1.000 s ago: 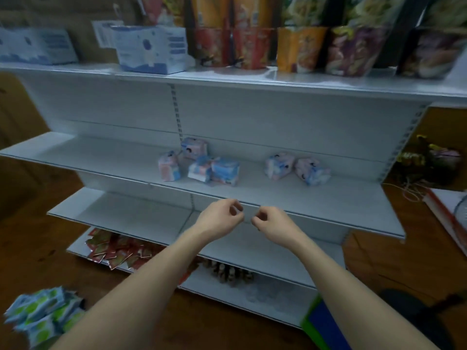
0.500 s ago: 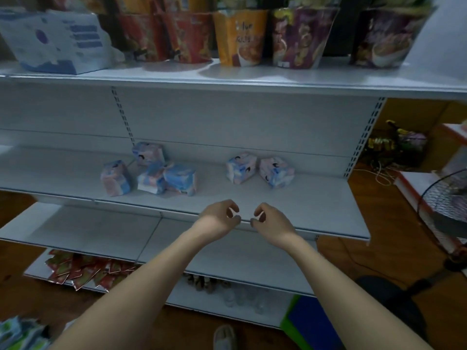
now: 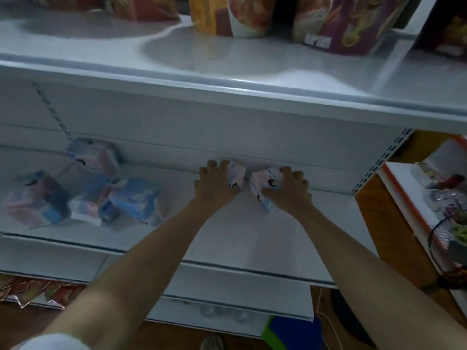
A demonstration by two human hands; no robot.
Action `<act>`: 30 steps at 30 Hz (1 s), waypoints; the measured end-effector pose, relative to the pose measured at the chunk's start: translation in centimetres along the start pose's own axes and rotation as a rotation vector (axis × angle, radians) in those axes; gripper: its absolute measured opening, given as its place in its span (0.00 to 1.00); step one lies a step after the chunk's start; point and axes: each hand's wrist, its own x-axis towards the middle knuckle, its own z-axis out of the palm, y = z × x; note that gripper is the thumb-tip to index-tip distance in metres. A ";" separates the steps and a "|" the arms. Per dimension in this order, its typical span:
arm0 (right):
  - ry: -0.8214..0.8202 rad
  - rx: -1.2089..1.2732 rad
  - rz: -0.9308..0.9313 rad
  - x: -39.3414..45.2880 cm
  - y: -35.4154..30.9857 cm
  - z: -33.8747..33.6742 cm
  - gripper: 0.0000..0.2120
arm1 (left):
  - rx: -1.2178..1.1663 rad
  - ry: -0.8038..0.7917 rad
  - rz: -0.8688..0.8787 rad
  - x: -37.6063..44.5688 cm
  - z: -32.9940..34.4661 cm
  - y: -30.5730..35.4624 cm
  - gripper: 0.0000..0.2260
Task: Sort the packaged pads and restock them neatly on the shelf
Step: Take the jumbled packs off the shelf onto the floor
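Two pad packs sit side by side at the back of the middle shelf point(image 3: 252, 238); the left hand point(image 3: 214, 183) grips the left pack point(image 3: 237, 176), the right hand point(image 3: 288, 189) grips the right pack point(image 3: 265, 184), fingers curled over each; four more packs point(image 3: 96, 188) lie jumbled well to the left.

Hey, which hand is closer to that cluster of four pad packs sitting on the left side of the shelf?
Left. The left hand grips a pack just right of the cluster of four pad packs; the right hand grips another pack farther right.
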 end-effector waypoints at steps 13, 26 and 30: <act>-0.259 -0.067 -0.093 5.3 1.4 1.4 0.50 | 0.087 -0.080 -0.125 3.8 3.7 0.6 0.40; -0.317 0.440 -0.202 -2.3 1.3 0.4 0.34 | -0.030 0.126 -0.392 -12.8 1.1 1.0 0.40; -0.314 0.636 -0.285 -8.4 -2.3 2.3 0.27 | -0.012 0.227 -0.527 -20.6 -1.0 -1.6 0.41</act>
